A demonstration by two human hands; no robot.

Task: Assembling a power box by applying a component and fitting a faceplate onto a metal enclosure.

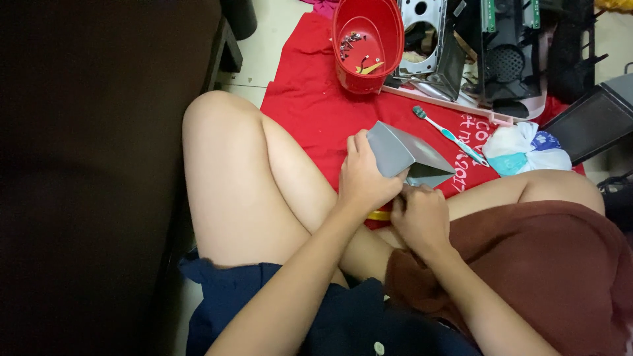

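Note:
I sit cross-legged on the floor. My left hand (364,177) grips a grey angular plastic casing part (403,155) by its left edge, above a red cloth (310,105). My right hand (422,216) is closed just below the casing's lower corner, fingers pinched against it; what it holds is hidden. A bit of yellow (378,215) shows between my hands, under the left wrist.
A red bowl (389,26) with several screws stands at the cloth's far edge. A teal toothbrush (450,135) lies right of the casing. A knotted white plastic bag (527,150), dismantled appliance parts (501,59), a dark panel (590,122) and dark furniture (99,165) at left surround me.

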